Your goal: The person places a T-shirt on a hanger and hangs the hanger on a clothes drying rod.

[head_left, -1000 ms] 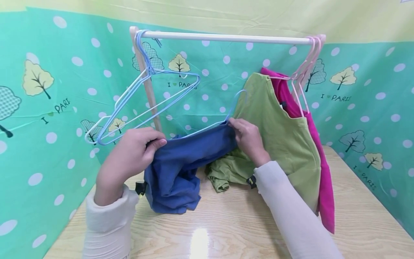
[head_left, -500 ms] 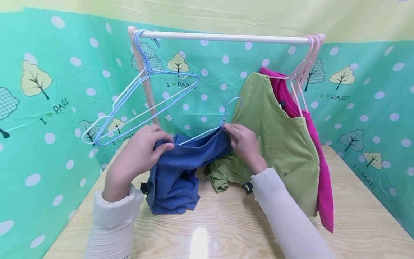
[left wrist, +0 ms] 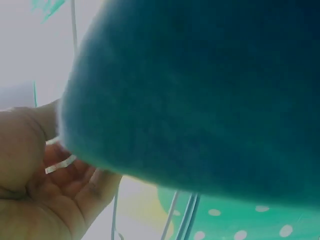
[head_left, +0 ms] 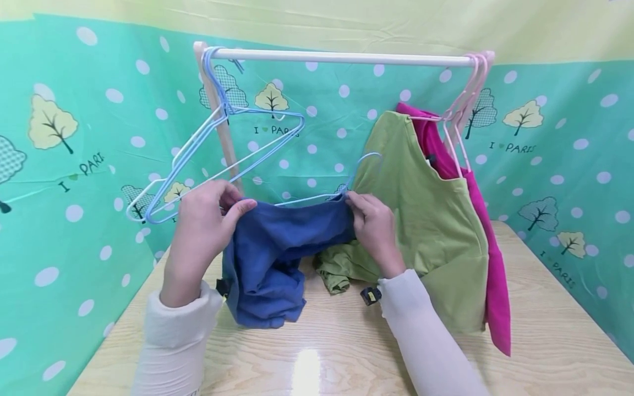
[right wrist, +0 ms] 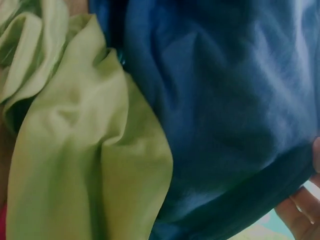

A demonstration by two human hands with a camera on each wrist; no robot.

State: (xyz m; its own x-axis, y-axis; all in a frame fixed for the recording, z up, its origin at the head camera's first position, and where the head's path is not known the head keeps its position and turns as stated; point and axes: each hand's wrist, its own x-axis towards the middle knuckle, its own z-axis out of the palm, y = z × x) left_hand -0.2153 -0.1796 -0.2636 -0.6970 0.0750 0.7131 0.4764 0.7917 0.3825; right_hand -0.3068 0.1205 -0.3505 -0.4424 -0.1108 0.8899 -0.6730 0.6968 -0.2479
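A crumpled blue garment (head_left: 297, 225) is stretched between my hands, its lower part lying on the table. My left hand (head_left: 203, 225) pinches its upper edge at the left end between thumb and fingers. At the other end, my right hand (head_left: 372, 226) grips the same edge close to the neck of a light-blue hanger (head_left: 353, 175). The hanger's hook sticks up above the cloth, and one bar shows along the edge; the rest is hidden. Blue cloth (left wrist: 190, 100) fills much of the left wrist view. In the right wrist view, my fingers (right wrist: 295, 215) touch its edge.
A white rack (head_left: 342, 56) stands behind. Several blue and white hangers (head_left: 277, 148) hang at its left end. A green top (head_left: 436, 220) and a magenta garment (head_left: 497, 297) hang from pink hangers (head_left: 475, 99) at the right. A green sleeve lies on the wooden table (head_left: 356, 352).
My left hand dipped slightly, then rose again with the garment's edge, pulling it straighter. The hanger's hook tipped left and then back right. My right hand has lowered a little.
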